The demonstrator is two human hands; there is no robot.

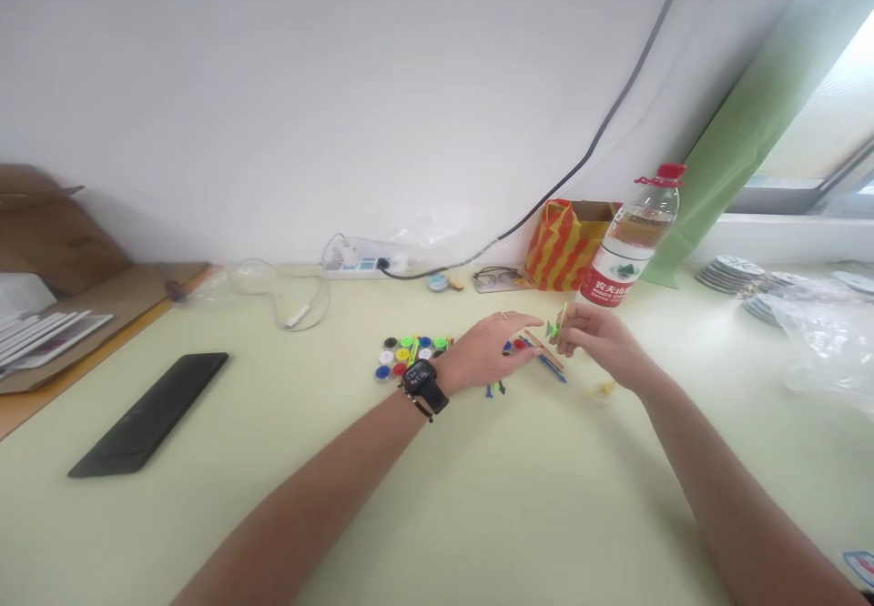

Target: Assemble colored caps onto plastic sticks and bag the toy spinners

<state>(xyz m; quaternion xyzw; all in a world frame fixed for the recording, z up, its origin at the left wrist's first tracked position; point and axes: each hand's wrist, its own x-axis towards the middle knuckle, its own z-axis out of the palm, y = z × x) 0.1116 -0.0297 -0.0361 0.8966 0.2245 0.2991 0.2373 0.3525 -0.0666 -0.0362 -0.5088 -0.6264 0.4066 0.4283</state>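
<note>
Between the fingers of my right hand (pixel 593 338) is a small green plastic piece (pixel 553 329) with a thin pale yellow stick. My left hand (pixel 486 349) reaches in from the left, thumb and fingers apart, near the green piece but with nothing in its grasp. Below and behind it lie several small coloured round pieces (pixel 402 356) in rows, partly hidden by the left wrist. Blue and orange sticks (pixel 546 360) and a few small blue and dark green pieces (pixel 496 389) lie under the hands. A yellow piece (pixel 602 389) rests below my right hand.
A water bottle (pixel 628 242) and a striped bag (pixel 570 242) stand behind my right hand. A power strip (pixel 361 258) with cables lies along the wall. The black flat slab (pixel 151 415) is at left, beside a cardboard box (pixel 61 233). Stacked discs (pixel 730 274) and clear plastic (pixel 819 342) lie right.
</note>
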